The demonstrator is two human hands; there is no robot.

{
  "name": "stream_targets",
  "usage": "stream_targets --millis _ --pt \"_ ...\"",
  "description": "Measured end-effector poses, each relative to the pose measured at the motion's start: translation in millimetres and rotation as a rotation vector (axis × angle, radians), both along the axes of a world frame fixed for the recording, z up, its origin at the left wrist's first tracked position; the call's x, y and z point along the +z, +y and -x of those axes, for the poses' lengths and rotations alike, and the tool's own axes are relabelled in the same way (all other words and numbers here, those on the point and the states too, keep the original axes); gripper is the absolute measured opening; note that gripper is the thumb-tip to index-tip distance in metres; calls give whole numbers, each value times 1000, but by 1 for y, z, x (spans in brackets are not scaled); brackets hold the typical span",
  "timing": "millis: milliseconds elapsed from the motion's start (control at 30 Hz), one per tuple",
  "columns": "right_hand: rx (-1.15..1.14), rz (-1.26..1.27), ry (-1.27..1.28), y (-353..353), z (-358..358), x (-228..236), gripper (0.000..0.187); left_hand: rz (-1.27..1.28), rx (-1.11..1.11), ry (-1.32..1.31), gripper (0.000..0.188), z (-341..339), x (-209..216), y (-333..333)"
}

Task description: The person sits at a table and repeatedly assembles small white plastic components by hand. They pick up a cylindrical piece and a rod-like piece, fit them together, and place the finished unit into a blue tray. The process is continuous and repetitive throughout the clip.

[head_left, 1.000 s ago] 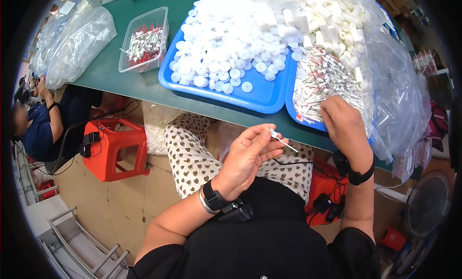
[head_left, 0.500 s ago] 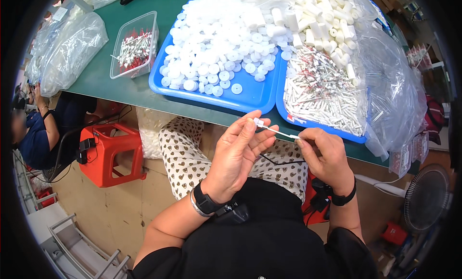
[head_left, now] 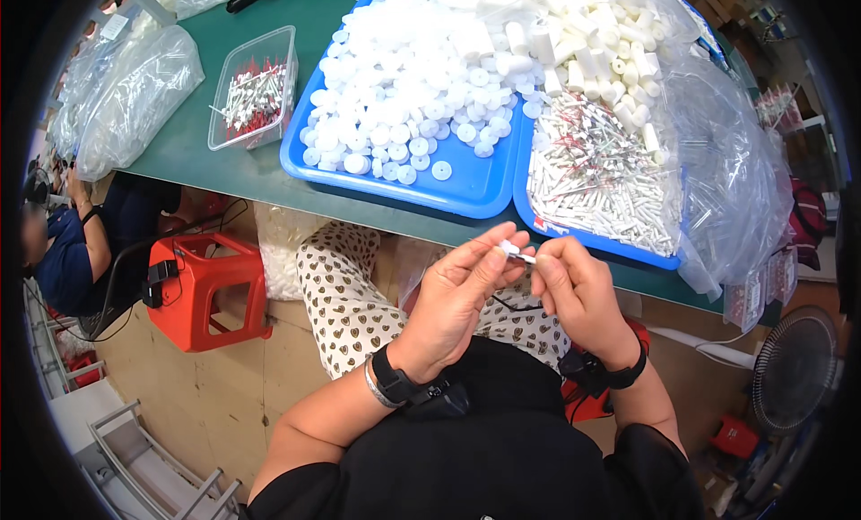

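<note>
White slim part (head_left: 516, 252): one end clamped by left grip (head_left: 459, 288), the other by right grip (head_left: 581, 296); blue tray (head_left: 487, 181) of white discs (head_left: 392, 118) beyond left grip.

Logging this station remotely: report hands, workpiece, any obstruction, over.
Left hand pinching small white part. Right hand pinching right end of thin white rod. Blue tray just beyond; nothing seen blocking hands.

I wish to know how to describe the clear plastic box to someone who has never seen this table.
On the green table, find the blue tray heaped with white discs. Just left of it stands the clear box; unlike that tray, it has see-through walls.
</note>
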State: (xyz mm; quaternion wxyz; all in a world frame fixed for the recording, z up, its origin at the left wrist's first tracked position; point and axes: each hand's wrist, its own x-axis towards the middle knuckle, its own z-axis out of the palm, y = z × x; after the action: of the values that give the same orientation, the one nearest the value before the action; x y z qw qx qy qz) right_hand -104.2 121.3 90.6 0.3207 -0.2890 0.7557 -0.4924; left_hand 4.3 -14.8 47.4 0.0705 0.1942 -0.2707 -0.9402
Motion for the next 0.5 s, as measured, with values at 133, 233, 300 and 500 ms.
stream_targets --millis 133,233,300,500 --pt "-22 7 -426 2 4 -5 19 60 -40 13 38 0 -1 0" --pt "19 -25 0 -1 -2 -9 20 71 -32 -18 37 0 -5 -2" --pt "43 -3 276 -6 -7 -6 15 60 -28 -40 37 -1 -6 -3" --pt "115 35 599 -9 -8 -16 7 0 -31 -59 35 -2 -6 4"
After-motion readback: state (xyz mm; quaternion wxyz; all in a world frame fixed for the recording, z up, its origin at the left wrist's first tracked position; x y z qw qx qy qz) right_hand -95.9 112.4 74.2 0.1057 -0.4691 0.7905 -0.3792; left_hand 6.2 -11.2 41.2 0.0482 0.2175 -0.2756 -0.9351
